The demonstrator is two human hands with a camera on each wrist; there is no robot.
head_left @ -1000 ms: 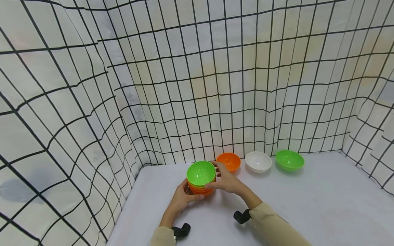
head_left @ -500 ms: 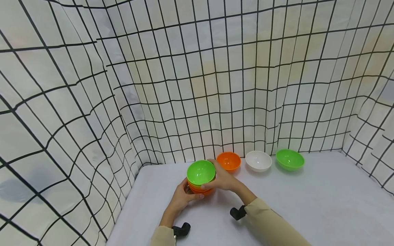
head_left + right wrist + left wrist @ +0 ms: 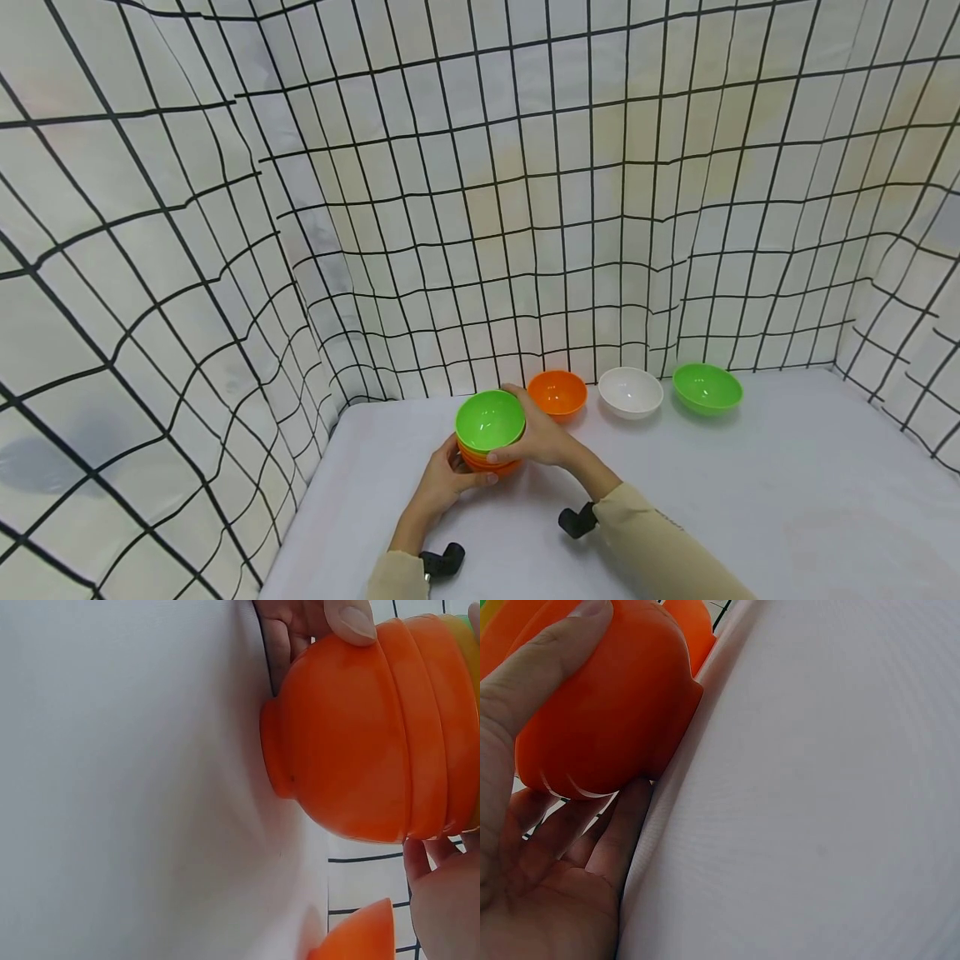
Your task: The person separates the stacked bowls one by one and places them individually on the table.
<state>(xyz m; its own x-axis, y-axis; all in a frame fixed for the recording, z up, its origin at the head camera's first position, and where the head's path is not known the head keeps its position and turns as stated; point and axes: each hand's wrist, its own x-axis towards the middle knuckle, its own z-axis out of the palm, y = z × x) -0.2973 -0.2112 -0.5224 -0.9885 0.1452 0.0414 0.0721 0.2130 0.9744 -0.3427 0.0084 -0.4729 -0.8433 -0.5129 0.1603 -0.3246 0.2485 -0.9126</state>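
Observation:
A stack of nested bowls stands on the white table, with a green bowl (image 3: 490, 421) uppermost. Several orange bowls (image 3: 345, 742) lie below it, and a yellowish rim shows between. My left hand (image 3: 437, 485) holds the lower part of the stack; its thumb lies on the bottom orange bowl (image 3: 615, 712) and its fingers reach behind, near the cloth. Around the upper part of the stack from the right, my right hand (image 3: 546, 437) grips with thumb in front and fingers on the far side. How many bowls its fingers touch is partly hidden.
Along the back of the white table (image 3: 712, 500) stand a single orange bowl (image 3: 557, 394), a white bowl (image 3: 630, 392) and another green bowl (image 3: 707, 389), in a row right of the stack. A white curtain with black grid lines (image 3: 570, 208) rises behind and at the sides.
My right hand has shifted slightly left and closed in around the top of the stack, its thumb further across the front. The left hand and the stack stay in place.

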